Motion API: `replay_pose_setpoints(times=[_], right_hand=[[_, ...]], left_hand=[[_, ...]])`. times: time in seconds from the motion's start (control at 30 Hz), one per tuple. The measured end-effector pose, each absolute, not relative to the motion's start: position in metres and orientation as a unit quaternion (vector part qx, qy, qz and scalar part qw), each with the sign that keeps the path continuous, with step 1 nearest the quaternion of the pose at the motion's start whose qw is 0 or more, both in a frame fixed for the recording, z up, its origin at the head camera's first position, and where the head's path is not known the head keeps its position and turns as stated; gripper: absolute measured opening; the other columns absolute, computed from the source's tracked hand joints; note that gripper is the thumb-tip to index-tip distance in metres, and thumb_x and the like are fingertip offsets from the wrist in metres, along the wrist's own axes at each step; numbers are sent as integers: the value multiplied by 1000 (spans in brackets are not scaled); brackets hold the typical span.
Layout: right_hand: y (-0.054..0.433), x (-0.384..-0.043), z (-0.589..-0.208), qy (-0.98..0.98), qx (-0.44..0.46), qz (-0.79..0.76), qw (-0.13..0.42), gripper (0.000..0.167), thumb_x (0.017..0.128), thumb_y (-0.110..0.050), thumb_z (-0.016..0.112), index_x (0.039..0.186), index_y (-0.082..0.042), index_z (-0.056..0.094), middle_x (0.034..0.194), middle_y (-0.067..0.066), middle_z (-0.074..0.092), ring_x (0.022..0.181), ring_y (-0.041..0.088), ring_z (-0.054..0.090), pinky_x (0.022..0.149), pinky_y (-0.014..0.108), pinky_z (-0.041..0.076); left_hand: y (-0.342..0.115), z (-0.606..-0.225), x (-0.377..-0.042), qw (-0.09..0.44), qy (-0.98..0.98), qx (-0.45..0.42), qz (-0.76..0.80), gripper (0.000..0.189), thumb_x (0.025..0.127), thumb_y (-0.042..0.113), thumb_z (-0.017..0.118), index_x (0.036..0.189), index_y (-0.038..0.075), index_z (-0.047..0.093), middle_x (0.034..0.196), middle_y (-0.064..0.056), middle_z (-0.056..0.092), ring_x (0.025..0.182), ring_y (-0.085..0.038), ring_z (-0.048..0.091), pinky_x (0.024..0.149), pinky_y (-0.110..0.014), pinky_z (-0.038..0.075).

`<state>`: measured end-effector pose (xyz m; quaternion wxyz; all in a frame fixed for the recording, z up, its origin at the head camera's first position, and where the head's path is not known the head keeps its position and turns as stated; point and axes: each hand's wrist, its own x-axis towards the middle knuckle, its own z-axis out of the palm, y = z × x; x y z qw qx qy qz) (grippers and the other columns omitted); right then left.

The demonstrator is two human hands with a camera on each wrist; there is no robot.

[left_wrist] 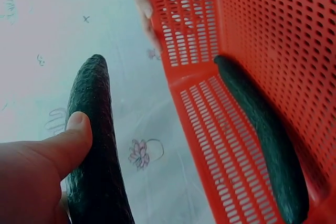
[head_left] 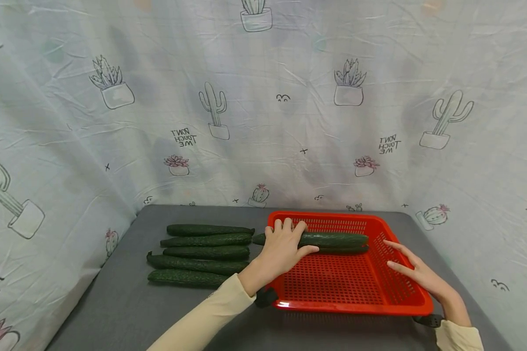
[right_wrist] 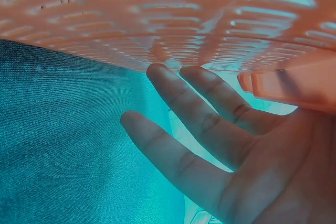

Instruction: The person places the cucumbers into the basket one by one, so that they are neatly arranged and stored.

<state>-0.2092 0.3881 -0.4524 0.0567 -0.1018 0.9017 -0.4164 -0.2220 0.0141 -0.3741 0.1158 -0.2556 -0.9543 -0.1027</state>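
My left hand (head_left: pixel 283 246) grips a dark green cucumber (head_left: pixel 334 239) above the red plastic basket (head_left: pixel 334 308). In the left wrist view the thumb lies along this cucumber (left_wrist: pixel 92 93), whose rounded end points away. Inside the basket a second cucumber (left_wrist: pixel 265 129) lies along the far side, partly hidden in the head view by the held one. At the basket's right side is my right hand (head_left: pixel 421 275), with two extended digits over the rim. Three of its fingers (right_wrist: pixel 184 114) stretch out fairly straight beneath the slotted basket wall in the right wrist view.
Left of the basket, several cucumbers (head_left: pixel 197 263) lie side by side on the grey tabletop (head_left: pixel 114 312). A white curtain (head_left: pixel 254 112) printed with cacti surrounds the table at the back and sides. Dark straps (head_left: pixel 265 297) show at the wrists.
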Motion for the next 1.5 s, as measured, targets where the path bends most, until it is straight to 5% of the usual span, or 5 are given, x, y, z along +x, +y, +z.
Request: replay_pose_setpoints(times=[0.2,0.47,0.63,1.07,1.5], right_hand=[[388,-209,-453,901,-110,-418,52,58,97,-27,48,147,-15,22,149,22,18,127,42,26,85,59,40],[390,-210,-458,909,-108,-401,38,56,97,-29,48,146,-21,24,147,17,22,126,28,29,89,59,37],[390,-210,-458,903,-113,-412,44,56,97,-27,48,147,-18,23,148,20,20,128,40,24,88,62,36],[389,-211,-455,900,-119,-417,45,56,97,-25,48,146,-13,23,149,22,18,128,43,25,87,62,37],[389,-210,-454,903,-114,-411,45,56,97,-27,47,146,-15,24,148,20,20,127,40,26,87,58,39]], left_hand=[[34,-377,-226,91,-959,-250,-97,55,85,65,43,122,24,45,101,-7,47,88,-24,38,69,-36,32],[56,-383,-237,56,-965,-233,-106,57,85,66,41,125,26,42,108,-7,46,94,-26,40,79,-44,37],[68,-387,-244,35,-970,-216,-110,57,85,66,43,127,26,41,112,-8,47,103,-30,43,87,-51,37],[94,-409,-267,-20,-984,-159,-82,64,81,65,49,137,36,37,139,-10,40,130,-36,34,97,-53,34],[111,-426,-277,-38,-987,-144,-63,60,81,62,54,135,40,38,135,-7,41,127,-32,35,98,-51,32]])
